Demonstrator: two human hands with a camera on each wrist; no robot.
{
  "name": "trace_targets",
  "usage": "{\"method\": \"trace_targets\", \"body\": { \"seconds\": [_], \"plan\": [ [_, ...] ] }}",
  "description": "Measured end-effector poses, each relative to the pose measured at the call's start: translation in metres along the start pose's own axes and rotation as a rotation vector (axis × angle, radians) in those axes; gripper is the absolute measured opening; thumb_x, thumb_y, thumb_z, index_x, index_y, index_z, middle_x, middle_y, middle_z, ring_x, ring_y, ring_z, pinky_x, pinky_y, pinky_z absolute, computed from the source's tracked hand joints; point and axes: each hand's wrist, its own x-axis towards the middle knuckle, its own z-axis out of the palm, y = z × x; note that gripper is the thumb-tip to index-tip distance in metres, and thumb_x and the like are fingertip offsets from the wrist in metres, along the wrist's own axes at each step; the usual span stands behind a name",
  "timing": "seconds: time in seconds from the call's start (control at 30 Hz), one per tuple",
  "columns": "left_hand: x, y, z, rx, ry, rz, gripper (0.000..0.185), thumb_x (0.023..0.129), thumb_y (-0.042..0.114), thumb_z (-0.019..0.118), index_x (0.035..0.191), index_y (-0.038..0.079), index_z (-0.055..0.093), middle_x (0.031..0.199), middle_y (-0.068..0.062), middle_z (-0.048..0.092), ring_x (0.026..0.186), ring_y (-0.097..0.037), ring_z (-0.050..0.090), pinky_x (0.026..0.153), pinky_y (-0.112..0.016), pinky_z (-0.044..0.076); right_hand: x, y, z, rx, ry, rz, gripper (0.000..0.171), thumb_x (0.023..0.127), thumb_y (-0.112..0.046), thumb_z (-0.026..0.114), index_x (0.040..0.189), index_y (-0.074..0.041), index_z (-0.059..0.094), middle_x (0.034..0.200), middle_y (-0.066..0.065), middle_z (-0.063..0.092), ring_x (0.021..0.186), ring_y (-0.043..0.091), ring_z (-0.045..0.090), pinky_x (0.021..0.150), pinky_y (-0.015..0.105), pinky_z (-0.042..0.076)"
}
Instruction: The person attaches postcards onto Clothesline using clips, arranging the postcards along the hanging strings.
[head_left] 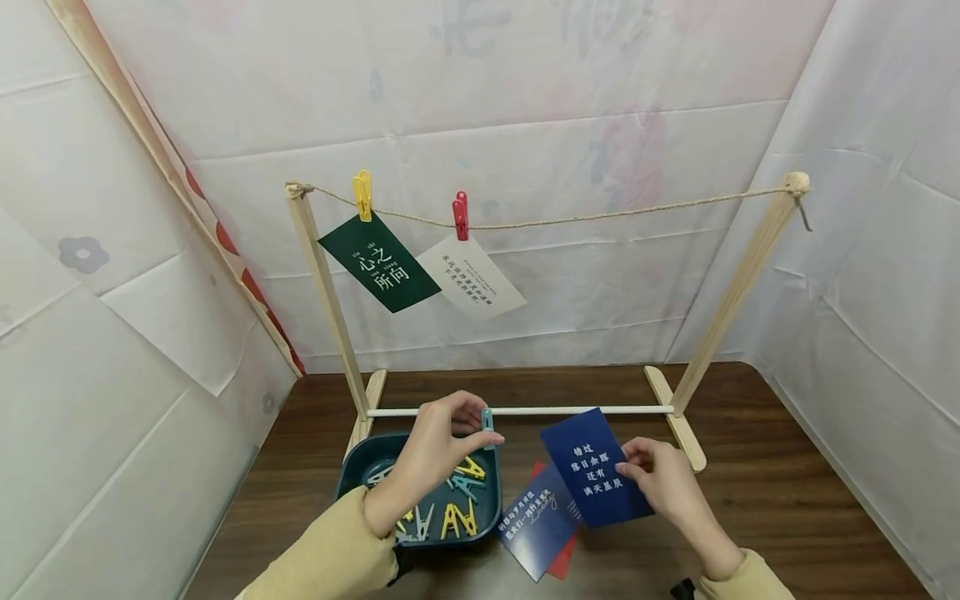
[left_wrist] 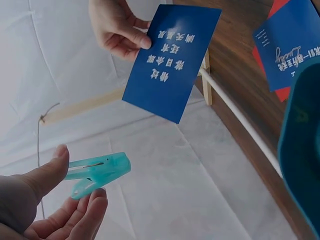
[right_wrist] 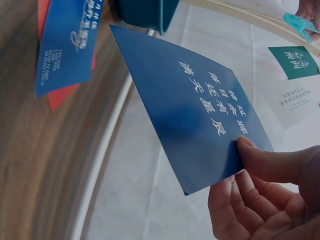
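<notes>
Between thumb and fingers, my left hand (head_left: 438, 442) pinches a teal clothespin (left_wrist: 102, 170) by its handle end, just above the basin's right rim. My right hand (head_left: 663, 479) grips a dark blue card (head_left: 592, 467) with white characters by one edge, thumb on its printed face. This card is held above the table, partly over another blue card (head_left: 536, 521) that lies on a red card (head_left: 562, 562). A green card (head_left: 378, 262) under a yellow clothespin (head_left: 363, 196) and a white card (head_left: 472, 279) under a red clothespin (head_left: 461, 217) hang from the rope (head_left: 600, 217).
A dark teal basin (head_left: 495, 500) holds several clothespins, yellow, teal and grey. Behind it stands a wooden frame, its left post (head_left: 326, 300) and right post (head_left: 738, 296) joined by a low white rod (head_left: 585, 410). White cloth (head_left: 525, 333) surrounds the brown table (head_left: 262, 500).
</notes>
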Motion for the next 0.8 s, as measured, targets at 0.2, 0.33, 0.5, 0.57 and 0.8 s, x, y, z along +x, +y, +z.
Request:
{"method": "trace_targets", "body": {
  "seconds": [0.2, 0.33, 0.5, 0.57, 0.8],
  "plan": [
    [0.010, 0.011, -0.003, -0.013, -0.014, 0.043, 0.026, 0.070, 0.013, 0.074, 0.089, 0.004, 0.059, 0.077, -0.001, 0.060, 0.070, -0.010, 0.058, 0.063, -0.018, 0.050, 0.006, -0.009, -0.007, -0.001, 0.016, -0.036, 0.007, 0.075, -0.002, 0.068, 0.075, -0.005, 0.062, 0.064, -0.002, 0.057, 0.060, 0.010, 0.053, 0.056, 0.023, 0.043],
    [0.017, 0.018, -0.006, 0.028, -0.003, 0.064, 0.026, 0.070, 0.013, 0.074, 0.088, 0.003, 0.060, 0.076, -0.001, 0.060, 0.069, -0.009, 0.058, 0.064, -0.018, 0.049, 0.011, -0.016, -0.011, -0.007, 0.035, -0.075, 0.008, 0.075, -0.002, 0.068, 0.074, -0.005, 0.061, 0.066, -0.002, 0.057, 0.062, 0.011, 0.054, 0.056, 0.024, 0.045],
    [0.026, 0.027, -0.010, 0.027, -0.003, 0.086, 0.024, 0.070, 0.010, 0.074, 0.088, 0.002, 0.059, 0.075, -0.002, 0.060, 0.068, -0.010, 0.059, 0.063, -0.018, 0.049, 0.017, -0.024, -0.018, -0.013, 0.069, -0.159, 0.010, 0.073, 0.001, 0.069, 0.072, -0.005, 0.061, 0.065, -0.001, 0.057, 0.060, 0.011, 0.054, 0.055, 0.023, 0.045],
    [0.029, 0.031, -0.011, 0.022, -0.006, 0.102, 0.024, 0.070, 0.008, 0.074, 0.088, 0.002, 0.059, 0.076, -0.003, 0.060, 0.068, -0.010, 0.059, 0.062, -0.018, 0.049, 0.019, -0.028, -0.021, -0.015, 0.078, -0.184, 0.010, 0.073, 0.001, 0.069, 0.073, -0.005, 0.061, 0.065, -0.001, 0.057, 0.059, 0.011, 0.054, 0.054, 0.023, 0.045],
    [0.039, 0.045, -0.016, 0.018, -0.018, 0.162, 0.024, 0.071, 0.010, 0.073, 0.088, 0.001, 0.059, 0.075, -0.003, 0.059, 0.068, -0.010, 0.058, 0.062, -0.017, 0.049, 0.027, -0.043, -0.032, -0.041, 0.080, -0.221, 0.009, 0.074, -0.001, 0.069, 0.074, -0.006, 0.061, 0.065, -0.002, 0.058, 0.060, 0.010, 0.053, 0.054, 0.024, 0.044]
  ]
}}
